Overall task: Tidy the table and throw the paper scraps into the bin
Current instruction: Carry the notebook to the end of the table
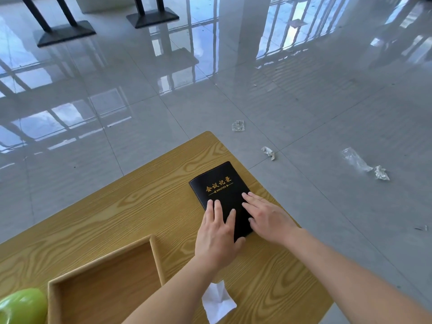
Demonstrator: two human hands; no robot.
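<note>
The table (117,206) is yellow-tan with a bold wavy wood-grain pattern. On it lies a black notebook (222,185) with gold lettering and a thin gold rule across its cover. At 7 o'clock from the notebook sits a plain light-brown wooden tray (156,258), and at the tray's 8 o'clock a glossy green rounded thing (23,305). A white paper scrap (217,302) lies at the notebook's 6 o'clock. The floor (304,101) is shiny pale grey tile with thin joint lines and bluish window reflections
</note>
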